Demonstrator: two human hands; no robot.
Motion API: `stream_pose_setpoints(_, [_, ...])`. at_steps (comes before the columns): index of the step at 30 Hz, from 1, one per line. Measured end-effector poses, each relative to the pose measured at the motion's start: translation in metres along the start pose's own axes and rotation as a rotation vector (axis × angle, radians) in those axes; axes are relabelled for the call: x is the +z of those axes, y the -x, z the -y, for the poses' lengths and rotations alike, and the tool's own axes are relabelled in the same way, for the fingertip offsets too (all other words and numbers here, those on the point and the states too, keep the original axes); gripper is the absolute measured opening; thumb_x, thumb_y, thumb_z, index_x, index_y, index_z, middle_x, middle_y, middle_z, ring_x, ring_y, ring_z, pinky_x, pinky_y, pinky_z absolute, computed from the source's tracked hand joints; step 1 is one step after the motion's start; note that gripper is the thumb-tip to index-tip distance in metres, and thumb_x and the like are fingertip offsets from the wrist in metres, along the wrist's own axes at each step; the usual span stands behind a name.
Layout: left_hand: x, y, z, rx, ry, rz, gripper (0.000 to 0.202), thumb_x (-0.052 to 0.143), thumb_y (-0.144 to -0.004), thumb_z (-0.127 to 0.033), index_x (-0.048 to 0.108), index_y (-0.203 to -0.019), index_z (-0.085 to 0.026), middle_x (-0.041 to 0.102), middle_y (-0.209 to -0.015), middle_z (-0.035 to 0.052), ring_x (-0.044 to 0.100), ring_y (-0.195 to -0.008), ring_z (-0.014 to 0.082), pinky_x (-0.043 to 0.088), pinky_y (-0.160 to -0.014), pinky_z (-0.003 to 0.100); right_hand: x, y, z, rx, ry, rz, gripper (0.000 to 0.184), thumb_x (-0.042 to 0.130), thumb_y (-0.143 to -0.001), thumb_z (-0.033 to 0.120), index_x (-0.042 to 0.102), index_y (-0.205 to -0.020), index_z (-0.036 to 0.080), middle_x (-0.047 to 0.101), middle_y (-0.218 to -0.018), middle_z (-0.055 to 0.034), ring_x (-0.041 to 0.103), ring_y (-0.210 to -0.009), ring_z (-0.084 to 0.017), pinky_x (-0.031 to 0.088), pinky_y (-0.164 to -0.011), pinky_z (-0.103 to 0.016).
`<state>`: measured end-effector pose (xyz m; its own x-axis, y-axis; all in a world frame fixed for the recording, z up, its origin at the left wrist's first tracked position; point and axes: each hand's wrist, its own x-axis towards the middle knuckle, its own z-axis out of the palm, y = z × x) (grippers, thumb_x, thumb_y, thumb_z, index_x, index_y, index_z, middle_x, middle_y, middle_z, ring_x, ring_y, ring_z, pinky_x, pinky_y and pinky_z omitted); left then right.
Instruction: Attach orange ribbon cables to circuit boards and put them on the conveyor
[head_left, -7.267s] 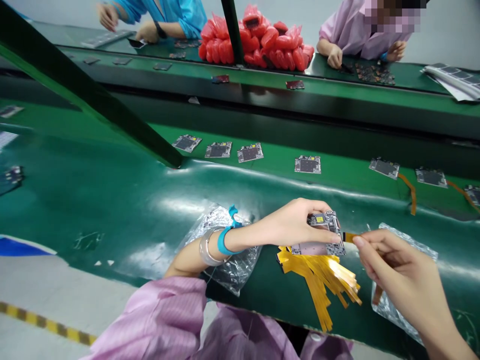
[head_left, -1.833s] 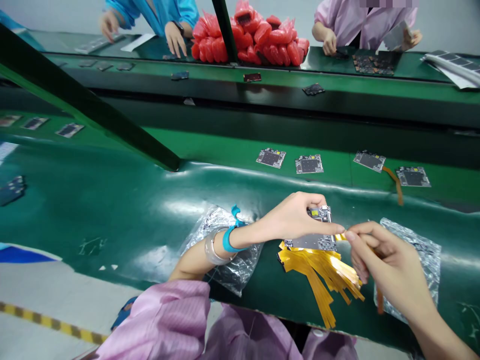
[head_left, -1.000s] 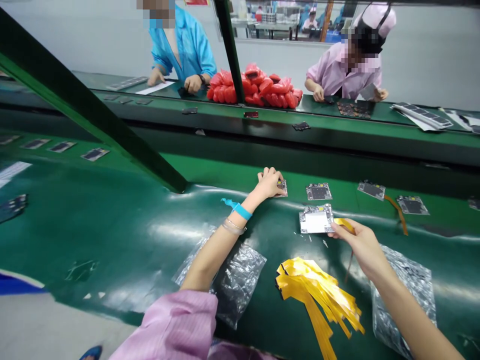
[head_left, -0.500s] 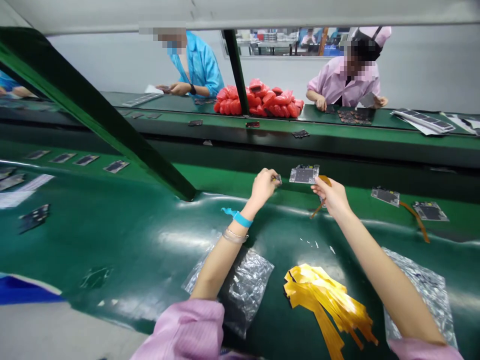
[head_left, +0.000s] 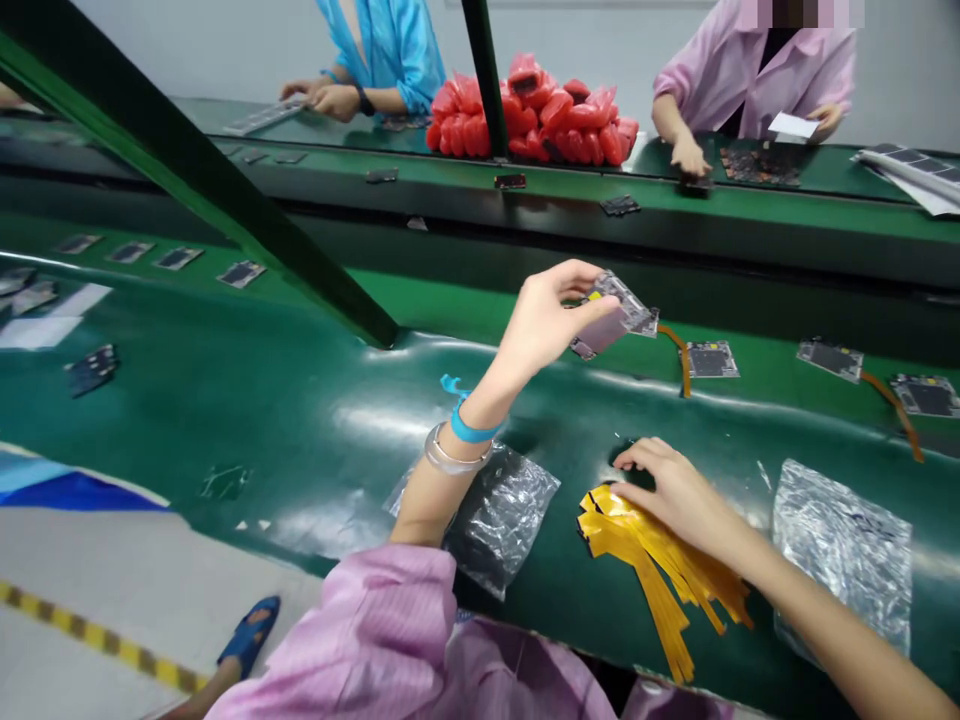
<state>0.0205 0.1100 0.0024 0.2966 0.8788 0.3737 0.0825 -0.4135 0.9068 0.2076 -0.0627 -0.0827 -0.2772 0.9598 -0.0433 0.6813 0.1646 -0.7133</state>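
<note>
My left hand (head_left: 551, 315) is raised over the green belt, its fingers and thumb closed on a circuit board (head_left: 628, 298) that is tilted. Part of that board is hidden by my fingers. Just behind it, a board with an orange flex cable (head_left: 679, 345) lies on the belt, partly covered. My right hand (head_left: 667, 495) is lower down, at the upper end of a pile of yellow-orange flex cables (head_left: 637, 540). Its fingers are apart and curved, with the thumb close to the top of the pile; no cable shows between them.
More circuit boards (head_left: 712, 360) lie along the belt to the right, and others (head_left: 241, 273) to the left. Clear plastic bags (head_left: 506, 520) flank the cables. A slanted green post (head_left: 300, 270) stands at left. Across the line, two people work beside red wrapped bundles (head_left: 525, 120).
My left hand has risen and now shows a circuit board in its grip. My right hand has let go of the board with the cable and moved down to the cable pile. The view tilted down.
</note>
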Motion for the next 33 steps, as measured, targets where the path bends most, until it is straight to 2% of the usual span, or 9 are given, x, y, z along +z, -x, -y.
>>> stream_pose_setpoints(6, [0.018, 0.020, -0.020, -0.049, 0.125, 0.246, 0.021, 0.078, -0.078, -0.026, 0.069, -0.092, -0.013, 0.075, -0.096, 0.0034, 0.068, -0.092, 0.0166, 0.050, -0.091, 0.032, 0.018, 0.001, -0.002, -0.002, 0.098, 0.123, 0.015, 0.071, -0.090, 0.016, 0.065, -0.077, 0.023, 0.070, -0.087, -0.0026, 0.061, -0.091, -0.025, 0.040, -0.084, -0.040])
stream_pose_setpoints(8, [0.021, 0.024, -0.022, -0.070, 0.173, 0.292, 0.022, 0.078, -0.078, -0.027, 0.068, -0.092, -0.014, 0.074, -0.095, 0.0032, 0.067, -0.092, 0.0164, 0.049, -0.089, 0.032, 0.018, 0.001, -0.002, 0.005, 0.115, 0.118, 0.010, 0.068, -0.092, 0.018, 0.065, -0.083, 0.023, 0.070, -0.091, -0.0032, 0.062, -0.092, -0.025, 0.039, -0.085, -0.040])
stream_pose_setpoints(11, [0.023, 0.027, -0.024, -0.088, 0.200, 0.322, 0.022, 0.078, -0.078, -0.027, 0.067, -0.092, -0.014, 0.073, -0.094, 0.0026, 0.067, -0.091, 0.0161, 0.049, -0.088, 0.031, 0.018, 0.003, -0.002, 0.031, 0.129, 0.099, 0.007, 0.070, -0.090, 0.019, 0.066, -0.095, 0.022, 0.071, -0.093, -0.0039, 0.064, -0.093, -0.025, 0.037, -0.087, -0.041])
stream_pose_setpoints(16, [0.023, 0.030, -0.022, -0.119, 0.193, 0.342, 0.023, 0.078, -0.077, -0.027, 0.067, -0.091, -0.014, 0.070, -0.091, 0.0015, 0.065, -0.091, 0.0162, 0.049, -0.088, 0.032, 0.021, 0.001, 0.001, 0.057, 0.090, 0.111, 0.013, 0.066, -0.092, 0.019, 0.067, -0.080, 0.023, 0.071, -0.083, -0.0013, 0.064, -0.087, -0.022, 0.036, -0.086, -0.040])
stream_pose_setpoints(21, [0.025, 0.035, -0.022, -0.255, 0.275, 0.398, 0.024, 0.079, -0.076, -0.024, 0.063, -0.091, -0.014, 0.069, -0.088, 0.0009, 0.066, -0.087, 0.0149, 0.050, -0.088, 0.032, 0.009, 0.001, 0.006, 0.073, -0.001, 0.072, 0.019, 0.063, -0.097, 0.030, 0.075, -0.082, 0.027, 0.076, -0.101, -0.0025, 0.065, -0.102, -0.026, 0.040, -0.092, -0.043])
stream_pose_setpoints(26, [0.029, 0.043, -0.026, -0.448, 0.317, 0.531, 0.025, 0.076, -0.079, -0.028, 0.059, -0.094, -0.017, 0.071, -0.076, -0.0004, 0.061, -0.062, 0.0113, 0.045, -0.060, 0.024, -0.016, 0.016, 0.008, 0.218, -0.314, -0.170, 0.019, 0.064, -0.095, 0.038, 0.078, -0.087, 0.027, 0.077, -0.098, -0.0046, 0.067, -0.095, -0.026, 0.047, -0.089, -0.041])
stream_pose_setpoints(30, [0.037, 0.053, -0.027, -0.435, 0.327, 0.554, 0.026, 0.078, -0.079, -0.029, 0.058, -0.090, -0.017, 0.070, -0.074, -0.0015, 0.061, -0.062, 0.0100, 0.044, -0.060, 0.023, -0.035, 0.032, 0.020, 0.297, -0.569, -0.670, 0.015, 0.061, -0.098, 0.041, 0.067, -0.098, 0.028, 0.065, -0.075, 0.0017, 0.062, -0.073, -0.018, 0.050, -0.077, -0.034])
stream_pose_setpoints(32, [0.042, 0.059, -0.028, -0.433, 0.335, 0.557, 0.026, 0.079, -0.078, -0.027, 0.057, -0.087, -0.017, 0.068, -0.072, -0.0028, 0.060, -0.063, 0.0095, 0.044, -0.061, 0.022, -0.040, 0.038, 0.029, 0.292, -0.601, -0.802, 0.015, 0.066, -0.095, 0.042, 0.064, -0.102, 0.029, 0.052, -0.068, 0.0053, 0.054, -0.063, -0.015, 0.048, -0.067, -0.029])
stream_pose_setpoints(33, [0.045, 0.062, -0.029, -0.438, 0.346, 0.564, 0.025, 0.079, -0.077, -0.026, 0.057, -0.086, -0.017, 0.067, -0.072, -0.0029, 0.060, -0.064, 0.0094, 0.044, -0.061, 0.022, -0.042, 0.040, 0.032, 0.313, -0.562, -0.799, 0.018, 0.071, -0.091, 0.042, 0.065, -0.100, 0.028, 0.047, -0.065, 0.0062, 0.049, -0.060, -0.013, 0.045, -0.062, -0.028])
